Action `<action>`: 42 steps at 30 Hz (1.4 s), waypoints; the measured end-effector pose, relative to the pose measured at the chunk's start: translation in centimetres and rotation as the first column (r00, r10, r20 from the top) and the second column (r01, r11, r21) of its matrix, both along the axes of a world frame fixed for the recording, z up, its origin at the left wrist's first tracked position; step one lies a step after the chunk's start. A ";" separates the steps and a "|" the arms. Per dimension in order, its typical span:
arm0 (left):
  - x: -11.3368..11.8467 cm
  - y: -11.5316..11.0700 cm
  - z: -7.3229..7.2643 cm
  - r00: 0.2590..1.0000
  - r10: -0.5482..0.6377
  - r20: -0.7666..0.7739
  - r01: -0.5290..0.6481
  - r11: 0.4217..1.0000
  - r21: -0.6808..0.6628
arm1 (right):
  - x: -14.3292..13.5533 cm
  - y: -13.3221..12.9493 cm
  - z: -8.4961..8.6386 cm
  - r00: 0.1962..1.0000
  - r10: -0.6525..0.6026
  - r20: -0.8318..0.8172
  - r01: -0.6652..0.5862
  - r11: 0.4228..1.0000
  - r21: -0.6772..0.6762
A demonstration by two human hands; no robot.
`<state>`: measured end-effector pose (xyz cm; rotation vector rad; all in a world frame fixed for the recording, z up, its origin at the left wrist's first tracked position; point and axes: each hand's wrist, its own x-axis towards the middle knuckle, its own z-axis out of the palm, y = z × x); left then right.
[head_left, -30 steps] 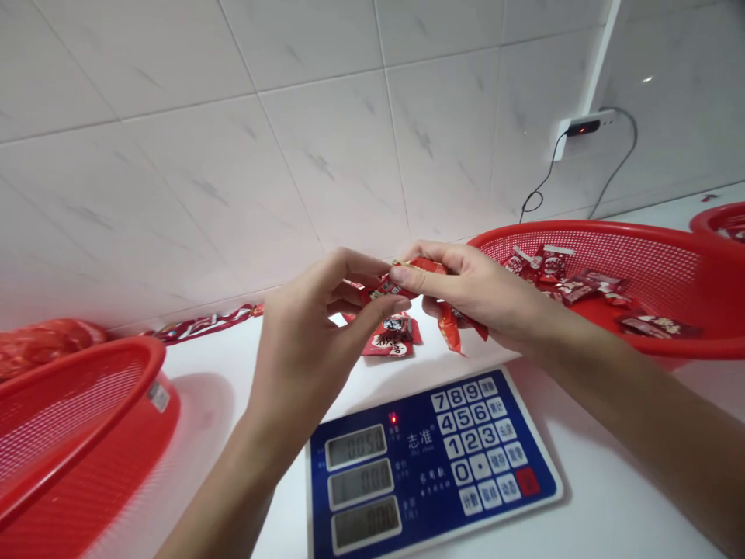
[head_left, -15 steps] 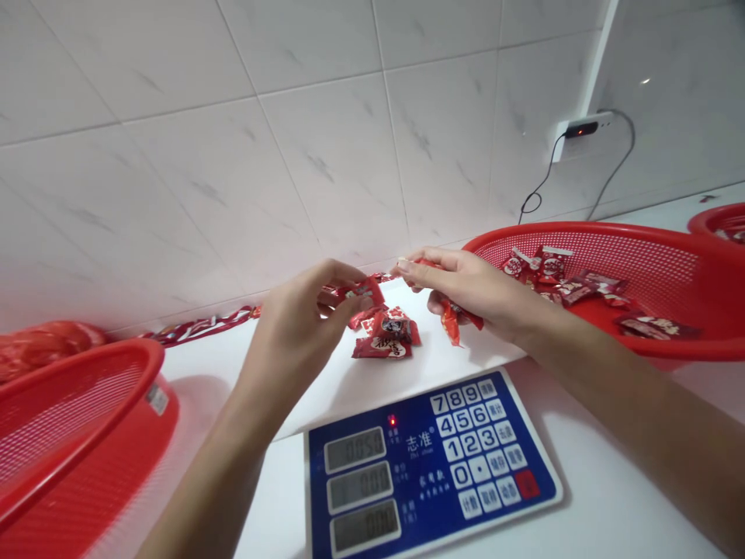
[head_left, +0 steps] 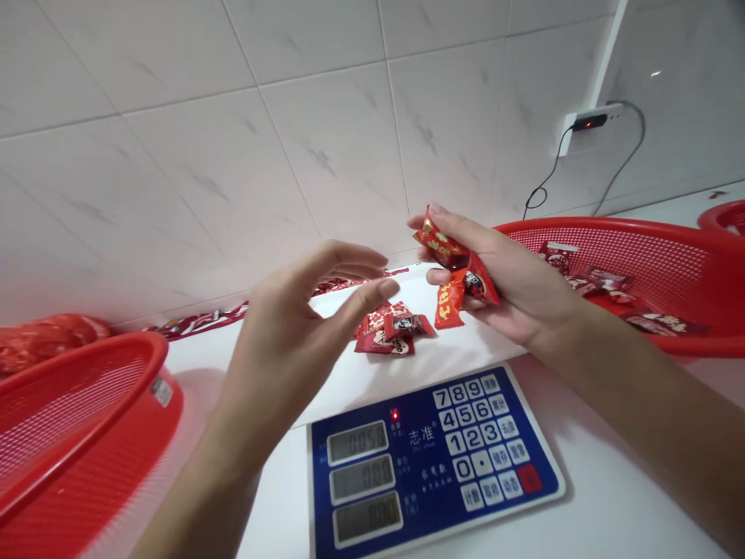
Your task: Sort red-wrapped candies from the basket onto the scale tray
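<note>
My right hand [head_left: 500,279] is raised over the right of the scale's white pan [head_left: 343,388], palm turned up. In it are several red wrapped candies [head_left: 445,248], one with an orange wrapper hanging below the fingers. My left hand [head_left: 308,310] hovers over the pan's left part, thumb and fingers apart, with nothing visible between them. Just past its thumb, a small pile of wrapped candies [head_left: 387,341] lies on the pan. The scale's blue panel [head_left: 431,466] faces me, and its top display appears to read 0.058.
A red mesh basket [head_left: 669,241] with wrapped candies stands at the right; another red basket [head_left: 128,427] is at the left. Behind that one lies a red plastic bag [head_left: 52,338]. Red wrappers run along the tiled wall [head_left: 326,155]. A power strip [head_left: 582,128] with cables is on the wall.
My left hand held a red candy and is now open without it. My right hand has lifted and turned palm up, showing the candies in it.
</note>
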<state>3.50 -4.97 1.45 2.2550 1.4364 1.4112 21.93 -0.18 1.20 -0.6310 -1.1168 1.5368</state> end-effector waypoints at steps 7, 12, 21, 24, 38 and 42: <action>2.1 -1.1 -0.2 0.985 -0.154 -0.083 0.154 0.988 -0.007 | -0.7 -0.8 -0.6 0.996 0.088 -0.024 -0.087 0.995 0.051; 2.1 -1.4 -0.4 0.978 -0.170 -0.120 0.172 0.985 0.003 | -1.0 -0.4 -1.2 0.995 0.084 -0.059 -0.081 0.995 0.057; 1.9 -0.6 -0.8 0.965 -0.147 -0.219 0.156 0.988 0.023 | -1.7 -0.1 -2.4 0.999 0.014 -0.039 -0.014 1.000 -0.011; 1.4 -0.6 -0.5 0.988 -0.075 -0.132 0.082 0.995 0.048 | -1.6 -0.1 -1.9 1.000 -0.001 -0.012 0.000 0.998 -0.057; -1.5 1.7 -0.5 0.976 0.211 -0.060 -0.207 0.976 0.065 | 1.2 1.1 0.2 0.996 0.029 0.080 -0.032 0.999 0.029; -2.0 1.7 -0.3 0.950 0.269 -0.160 -0.259 0.963 0.079 | 1.3 0.7 0.5 0.991 0.073 0.108 -0.080 0.995 0.065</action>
